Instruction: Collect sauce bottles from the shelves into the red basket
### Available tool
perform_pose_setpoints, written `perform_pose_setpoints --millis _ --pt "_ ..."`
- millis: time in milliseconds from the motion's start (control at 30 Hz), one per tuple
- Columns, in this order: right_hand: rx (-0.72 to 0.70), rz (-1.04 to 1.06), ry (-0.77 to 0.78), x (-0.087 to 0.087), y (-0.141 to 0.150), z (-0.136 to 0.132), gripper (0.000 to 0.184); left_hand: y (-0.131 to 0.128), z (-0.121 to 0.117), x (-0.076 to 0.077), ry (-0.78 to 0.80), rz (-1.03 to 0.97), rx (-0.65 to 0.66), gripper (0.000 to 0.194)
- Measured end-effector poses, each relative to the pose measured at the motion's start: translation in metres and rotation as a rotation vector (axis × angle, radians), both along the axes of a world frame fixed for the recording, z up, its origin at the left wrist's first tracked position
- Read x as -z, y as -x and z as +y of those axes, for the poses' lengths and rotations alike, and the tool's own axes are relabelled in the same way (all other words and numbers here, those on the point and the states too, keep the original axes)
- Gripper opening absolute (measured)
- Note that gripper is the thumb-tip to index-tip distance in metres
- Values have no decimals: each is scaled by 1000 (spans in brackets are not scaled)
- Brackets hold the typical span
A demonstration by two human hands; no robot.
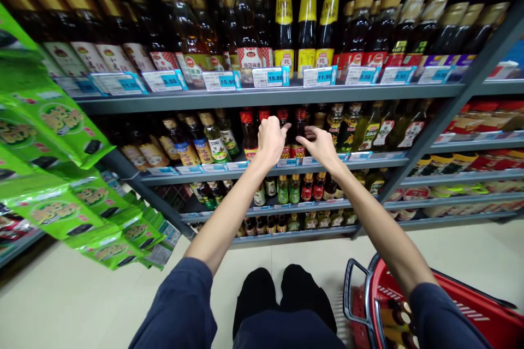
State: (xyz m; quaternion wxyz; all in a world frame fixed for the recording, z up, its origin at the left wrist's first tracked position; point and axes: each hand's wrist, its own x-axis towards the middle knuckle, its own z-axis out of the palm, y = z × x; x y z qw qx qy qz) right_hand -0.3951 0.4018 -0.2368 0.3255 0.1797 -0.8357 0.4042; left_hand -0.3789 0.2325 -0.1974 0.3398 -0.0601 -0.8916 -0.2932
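On the second shelf from the top stands a row of dark sauce or oil bottles with red caps and red-yellow labels. My left hand (272, 139) is in front of this row, fingers curled at a red-capped bottle (264, 114); its fingertips are partly hidden. Close by on the right, my right hand (320, 143) has thumb and fingers apart, beside another red-capped bottle (300, 117). The thumb overlaps that bottle's front, and I cannot tell whether it presses on it.
Above is a shelf edge (270, 97) with price tags and taller bottles. Green snack packets (57, 169) hang at the left. On the floor at lower right stands a red shopping basket (458, 300) holding several bottles. A slanting shelf post (462, 87) rises at right.
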Motion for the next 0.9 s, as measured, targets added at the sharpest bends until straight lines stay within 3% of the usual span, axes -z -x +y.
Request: perform_pose_setpoints --millis 400,633,900 --pt "-46 -13 66 -1 -4 -3 38 -1 -6 3 110 54 83 23" --pt "-37 -10 55 1 -7 -3 40 -14 -3 -7 168 2 50 22" --pt "-59 47 40 10 -1 -1 44 -6 2 0 129 -22 -12 33"
